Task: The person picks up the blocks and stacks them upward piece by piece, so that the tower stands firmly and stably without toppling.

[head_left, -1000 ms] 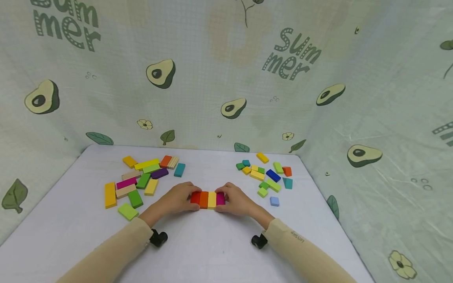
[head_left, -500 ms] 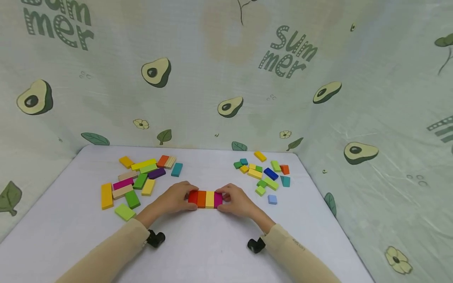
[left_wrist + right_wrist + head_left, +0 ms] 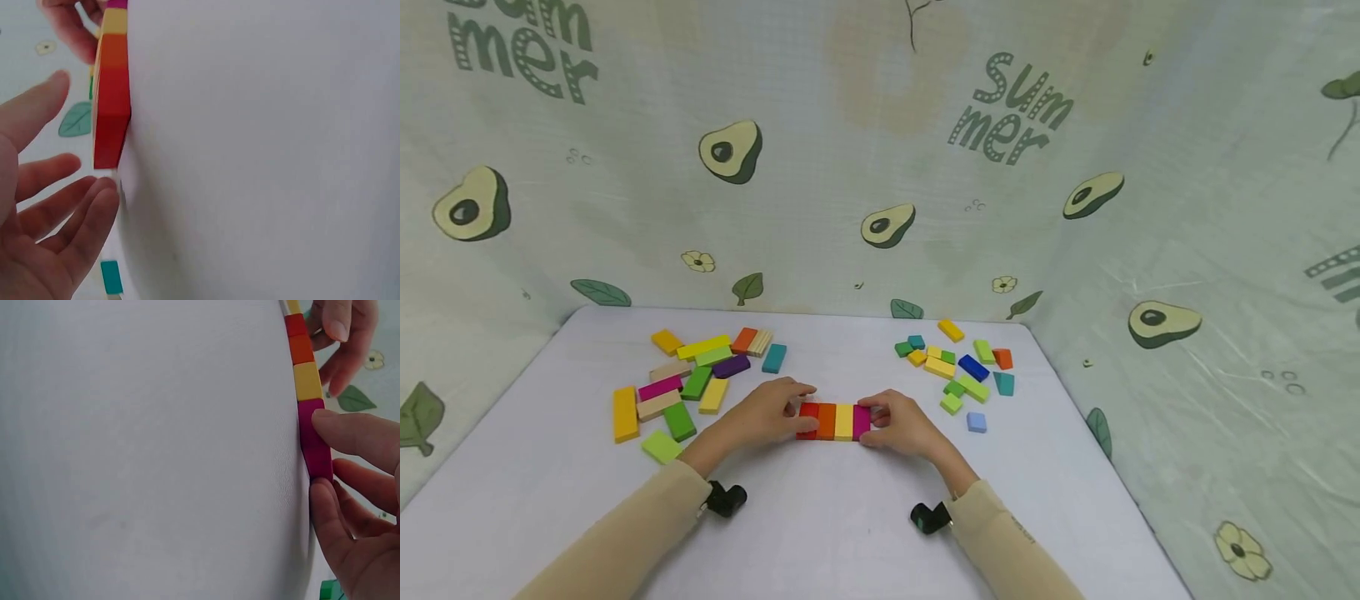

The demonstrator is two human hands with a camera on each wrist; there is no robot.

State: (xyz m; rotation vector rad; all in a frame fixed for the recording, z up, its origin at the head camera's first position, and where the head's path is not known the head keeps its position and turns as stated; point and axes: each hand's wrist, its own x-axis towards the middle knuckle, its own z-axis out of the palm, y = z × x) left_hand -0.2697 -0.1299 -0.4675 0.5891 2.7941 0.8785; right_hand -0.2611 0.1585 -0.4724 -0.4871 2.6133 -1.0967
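Observation:
Four colours stand side by side in one row on the white table: a red block (image 3: 114, 94), an orange block (image 3: 826, 422), a yellow block (image 3: 844, 422) and a magenta block (image 3: 314, 437). My left hand (image 3: 766, 414) is spread at the red end; in the left wrist view its thumb and fingers stand apart from the red block, with a gap between. At the other end my right hand (image 3: 901, 425) pinches the magenta block, thumb on the near side and a finger at the far edge. The blocks touch along their long sides.
Left of the row lies a group of larger blocks, among them a long amber block (image 3: 625, 415) and a teal block (image 3: 774, 358). Smaller blocks are scattered at the right, including a dark blue block (image 3: 974, 368) and a light blue block (image 3: 976, 422). A printed curtain (image 3: 820, 167) hangs behind.
My left hand has loosened from the red block, its fingers spreading and drawing back slightly. The right hand keeps its pinch on the magenta block. The view has shifted slightly.

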